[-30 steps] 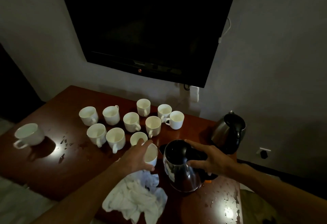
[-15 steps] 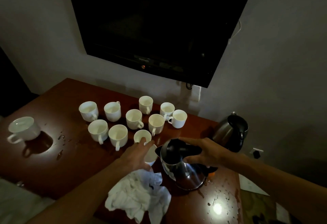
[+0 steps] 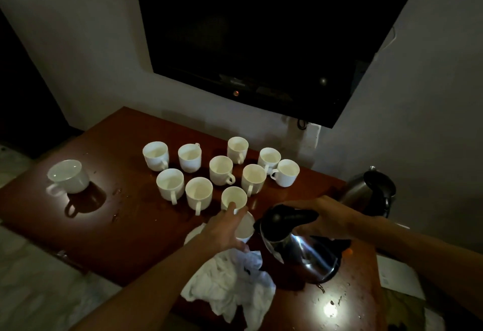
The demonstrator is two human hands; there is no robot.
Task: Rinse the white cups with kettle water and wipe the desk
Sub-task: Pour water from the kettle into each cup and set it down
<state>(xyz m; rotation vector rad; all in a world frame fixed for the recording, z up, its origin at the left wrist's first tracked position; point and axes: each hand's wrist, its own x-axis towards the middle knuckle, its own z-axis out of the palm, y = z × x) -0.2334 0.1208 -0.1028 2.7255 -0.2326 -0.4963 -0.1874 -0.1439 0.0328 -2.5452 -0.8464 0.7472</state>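
Left hand grasping a white cup above the cloth, right hand gripping the kettle tilted just beside it, more cups on the desk beyond.

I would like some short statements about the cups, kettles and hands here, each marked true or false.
1. The right hand holds a tilted kettle. True.
2. The left hand grips the cloth. False: it holds a cup; the cloth lies on the desk.
3. One cup stands apart at the far left. True.
4. Only one kettle is visible. False: a second kettle stands at the right.
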